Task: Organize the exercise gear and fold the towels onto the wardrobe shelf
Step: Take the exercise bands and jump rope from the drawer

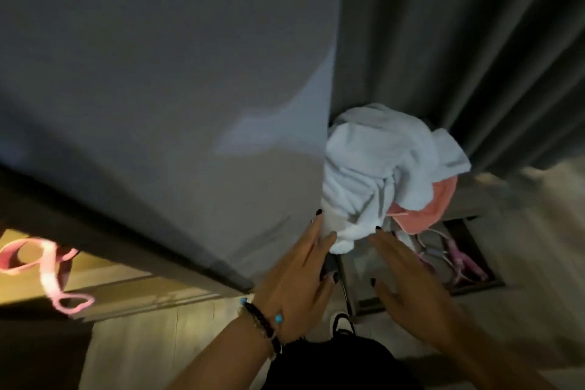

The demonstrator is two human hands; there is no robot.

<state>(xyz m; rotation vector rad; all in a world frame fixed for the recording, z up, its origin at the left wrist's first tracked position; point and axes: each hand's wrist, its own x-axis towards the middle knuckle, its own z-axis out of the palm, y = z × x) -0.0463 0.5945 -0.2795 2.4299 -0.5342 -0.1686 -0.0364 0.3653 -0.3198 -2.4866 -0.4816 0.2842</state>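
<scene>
A crumpled white towel (376,168) lies heaped over a pink towel (424,209) beside the edge of a grey wardrobe door (177,79). My left hand (300,282), with a beaded bracelet at the wrist, reaches up with straight fingers along the door's edge, its fingertips at the lower end of the white towel. Just under the pile is my right hand (408,275), fingers straight and spread, holding nothing. A pink resistance band (47,275) lies on the lit lower shelf at the left. Pink-handled gear (456,260) lies in a dark tray below the towels.
A dark grey curtain (474,41) hangs at the back right. The dark tray (474,285) sits on a pale floor (522,263). A shoe (340,321) and dark clothing show at the bottom centre. The grey door fills the left half of the view.
</scene>
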